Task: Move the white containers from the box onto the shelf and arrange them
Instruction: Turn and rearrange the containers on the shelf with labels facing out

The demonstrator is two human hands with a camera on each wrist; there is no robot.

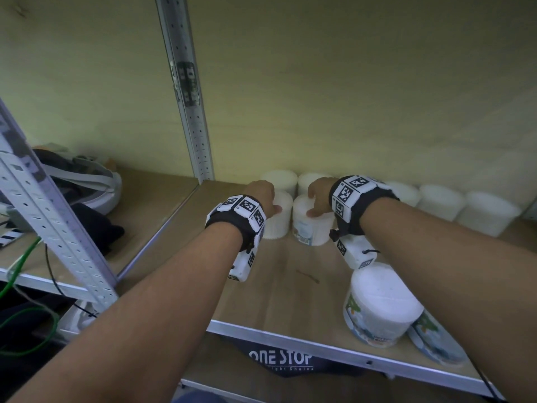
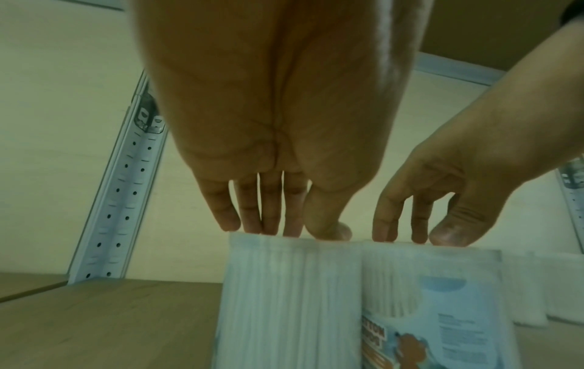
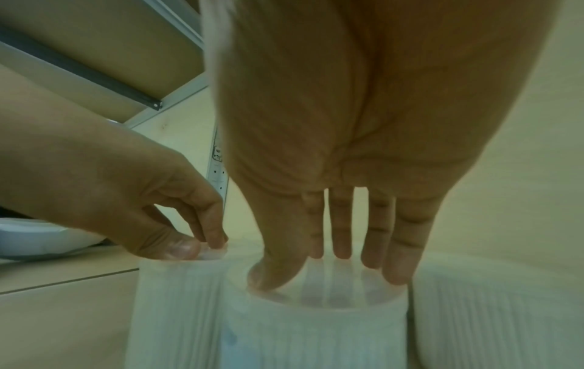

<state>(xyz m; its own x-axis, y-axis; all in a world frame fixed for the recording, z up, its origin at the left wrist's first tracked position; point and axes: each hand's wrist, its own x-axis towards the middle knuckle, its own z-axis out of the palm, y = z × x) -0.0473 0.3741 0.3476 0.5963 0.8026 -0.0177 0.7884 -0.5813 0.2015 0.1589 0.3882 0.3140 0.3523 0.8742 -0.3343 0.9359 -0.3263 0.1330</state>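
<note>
Two white containers stand side by side on the wooden shelf point(image 1: 284, 280). My left hand point(image 1: 270, 203) grips the top rim of the left container point(image 1: 279, 225) from above, thumb and fingers pointing down point(image 2: 290, 232). My right hand point(image 1: 315, 202) grips the top of the right container point(image 1: 313, 231), which has a blue label; the thumb sits in front and the fingers behind point(image 3: 322, 274). The two containers touch point(image 2: 284, 299) point(image 2: 436, 299). Behind them a row of several more white containers point(image 1: 441, 200) lines the back wall. The box is out of view.
Another white container point(image 1: 380, 306) stands near the shelf's front right edge, with one lying on its side point(image 1: 436, 338) beside it. A metal post point(image 1: 189, 97) rises left of the hands. A bag point(image 1: 81, 175) lies on the neighbouring shelf; green cables point(image 1: 17, 271) hang at left.
</note>
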